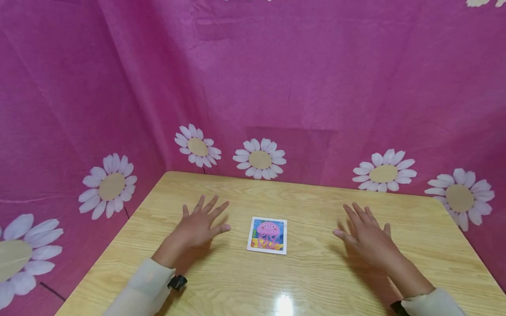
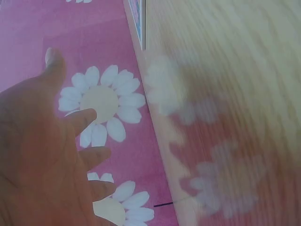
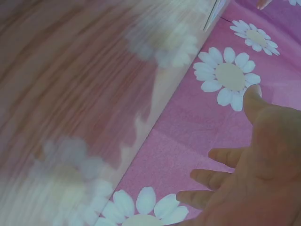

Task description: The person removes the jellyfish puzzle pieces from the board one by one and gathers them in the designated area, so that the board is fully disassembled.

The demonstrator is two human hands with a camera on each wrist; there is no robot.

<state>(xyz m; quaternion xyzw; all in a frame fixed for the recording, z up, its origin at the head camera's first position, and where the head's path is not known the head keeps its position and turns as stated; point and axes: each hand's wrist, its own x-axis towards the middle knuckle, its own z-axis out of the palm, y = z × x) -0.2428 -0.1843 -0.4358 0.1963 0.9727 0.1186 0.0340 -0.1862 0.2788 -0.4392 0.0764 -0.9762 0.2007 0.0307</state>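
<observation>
A small square picture puzzle or card with a white border and a pink jellyfish on a blue and yellow scene lies flat on the wooden table. To its left, my left hand is held over the tabletop, fingers spread, holding nothing. On the other side, my right hand hovers likewise with fingers apart. Both cast shadows on the wood and stand clear of the picture. In the left wrist view, a sliver of the picture's edge shows at the top; the right wrist view catches its edge too.
The light wooden table has a glossy top with a bright reflection near its front. Behind and to the left hangs a magenta cloth printed with white daisies, meeting the table's back edge. Dark bands circle the wrists below pale sleeves.
</observation>
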